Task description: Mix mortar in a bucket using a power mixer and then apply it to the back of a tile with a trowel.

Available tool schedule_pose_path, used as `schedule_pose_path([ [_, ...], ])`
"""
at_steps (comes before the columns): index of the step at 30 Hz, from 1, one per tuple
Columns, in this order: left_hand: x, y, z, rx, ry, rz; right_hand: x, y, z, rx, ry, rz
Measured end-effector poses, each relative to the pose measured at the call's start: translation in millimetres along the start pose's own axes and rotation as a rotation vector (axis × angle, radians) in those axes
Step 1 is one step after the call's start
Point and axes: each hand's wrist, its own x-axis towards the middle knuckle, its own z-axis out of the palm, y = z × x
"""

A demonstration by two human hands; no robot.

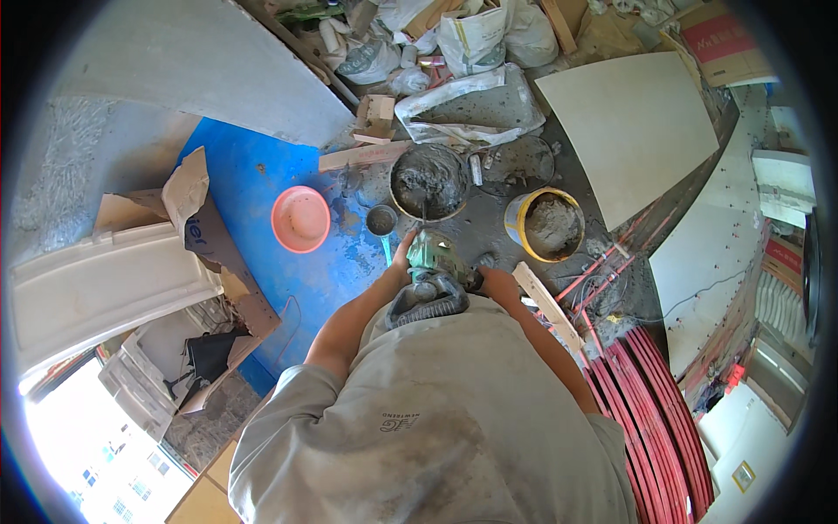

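- Mixer (434, 251): pale green body, grey-black loop at the rear
- Mortar (425, 170): dark wet grey
- Bucket (520, 210): yellow rim, lighter grey contents
- Basin (278, 229): salmon pink rim, paler pink inside with whitish blotches
- Scoop (387, 249): turquoise handle, dark grey cup
- Sheet (249, 166): bright blue, smeared with pale grey toward the basin
- Shirt (436, 367): grey-beige, blotched with brown stains, small dark print
- Pipes (656, 410): pinkish red, in parallel curved stripes
- Right board (624, 131): plain cream
- Left board (214, 65): pale grey
- Wood strip (552, 307): light tan
- Sacks (474, 39): dusty white, some printing
- Carton (720, 44): brown with a red panel
- Bag (212, 360): black
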Motion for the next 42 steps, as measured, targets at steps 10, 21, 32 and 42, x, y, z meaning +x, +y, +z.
schedule_pose_path([
  [10, -22.4, 40.9, -12.9, -0.113, -0.114, 0.041, 30.0, -36.6, -0.3, -0.069, 0.027, -0.027],
  [21, -12.3, 73.9, 25.4, -0.048, -0.2, -0.042, 43.0, -47.8, -35.1, -0.029, 0.091, 0.062],
  [32, 43.8, 35.2, 48.1, 0.12, -0.153, -0.229, 15.6, 28.2, -6.3, 0.04, 0.137, 0.084],
  [42, 10.5, -13.1, 32.0, 0.107, -0.077, -0.037, -13.3, 35.4, -8.3, 0.025, 0.07, 0.004],
])
